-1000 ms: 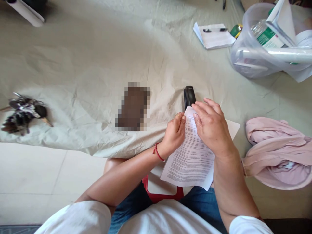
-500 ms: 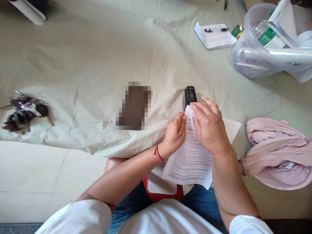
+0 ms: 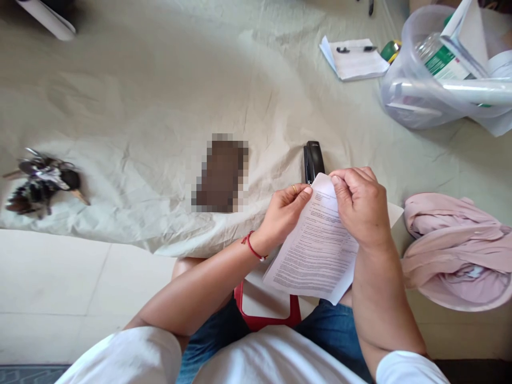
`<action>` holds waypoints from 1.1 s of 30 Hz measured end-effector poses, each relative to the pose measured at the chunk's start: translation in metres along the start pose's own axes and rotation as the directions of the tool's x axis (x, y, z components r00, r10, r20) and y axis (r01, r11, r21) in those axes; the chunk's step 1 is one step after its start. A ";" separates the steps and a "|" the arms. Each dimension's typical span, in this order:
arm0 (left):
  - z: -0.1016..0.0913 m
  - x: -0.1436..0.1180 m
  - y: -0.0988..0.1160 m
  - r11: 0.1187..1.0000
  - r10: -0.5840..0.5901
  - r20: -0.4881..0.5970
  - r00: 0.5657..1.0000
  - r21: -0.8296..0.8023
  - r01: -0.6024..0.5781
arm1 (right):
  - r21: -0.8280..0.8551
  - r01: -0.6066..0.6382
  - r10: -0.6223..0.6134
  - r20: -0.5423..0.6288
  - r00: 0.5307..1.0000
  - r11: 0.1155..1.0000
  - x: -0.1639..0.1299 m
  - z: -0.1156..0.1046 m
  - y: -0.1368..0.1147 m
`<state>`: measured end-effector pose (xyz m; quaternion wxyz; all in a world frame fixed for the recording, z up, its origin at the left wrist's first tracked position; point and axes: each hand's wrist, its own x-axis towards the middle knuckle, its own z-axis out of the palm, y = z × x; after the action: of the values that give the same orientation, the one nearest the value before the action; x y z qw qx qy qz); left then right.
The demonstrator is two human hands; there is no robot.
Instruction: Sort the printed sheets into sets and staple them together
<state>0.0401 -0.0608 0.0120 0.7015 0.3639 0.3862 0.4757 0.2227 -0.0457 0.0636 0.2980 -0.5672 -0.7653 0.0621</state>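
Note:
Printed sheets of paper [image 3: 312, 256] hang over the table's near edge, covered in lines of small text. My left hand [image 3: 286, 210] pinches their upper left corner between thumb and finger. At the upper right edge, my right hand [image 3: 362, 205] is closed on the sheets too, thumb on top and fingers curled under. Just beyond the paper's top edge lies a black stapler [image 3: 314, 161], its near end partly hidden by the paper. Another white sheet [image 3: 395, 214] shows from behind my right hand.
A pale cloth [image 3: 160, 106] covers the table. Left of my hands lies a blurred-out dark rectangle [image 3: 222, 176]; farther left is a bunch of keys [image 3: 44, 181]. Pink fabric [image 3: 456, 250] sits at right. A clear plastic tub [image 3: 400, 101] and notepad [image 3: 360, 61] stand at back right.
My right hand has moved slightly right and closed from spread fingers into a pinch on the paper. The sheets have shifted a little to the right, and more of the stapler shows.

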 end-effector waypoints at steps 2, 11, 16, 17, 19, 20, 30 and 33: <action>-0.001 0.002 0.006 0.984 -0.111 0.056 0.992 -0.134 0.118 | 0.048 -0.010 0.007 0.048 0.999 0.999 0.001 -0.003 -0.001; -0.003 0.008 0.009 0.972 -0.183 0.151 0.971 -0.119 0.202 | 0.174 -0.030 0.008 0.126 0.992 0.984 0.004 -0.014 -0.002; -0.003 0.012 0.007 0.976 -0.181 0.058 0.982 -0.109 0.187 | 0.149 -0.006 -0.012 0.118 0.993 0.989 0.004 -0.012 0.001; -0.004 0.012 0.006 0.981 -0.164 0.043 0.986 -0.095 0.167 | 0.146 0.005 -0.022 0.112 0.994 0.989 0.004 -0.011 0.001; -0.004 0.012 0.005 0.993 -0.109 0.008 0.994 -0.055 0.109 | 0.129 0.026 -0.039 0.101 0.994 0.991 0.003 -0.008 0.003; -0.005 0.012 0.004 0.997 -0.077 -0.011 0.997 -0.025 0.076 | 0.112 0.031 -0.042 0.098 0.994 0.993 0.003 -0.007 0.005; -0.004 0.004 0.000 0.943 0.115 -0.124 0.986 0.325 -0.069 | -0.078 0.035 -0.025 0.129 0.991 0.996 0.001 0.018 -0.002; -0.006 0.005 -0.002 0.941 0.136 -0.140 0.981 0.328 -0.083 | -0.071 0.048 -0.042 0.086 0.995 0.996 0.000 0.021 -0.006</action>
<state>0.0367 -0.0559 0.0068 0.5719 0.4545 0.4927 0.4728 0.2061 -0.0427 0.0488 0.2458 -0.5570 -0.7916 0.0511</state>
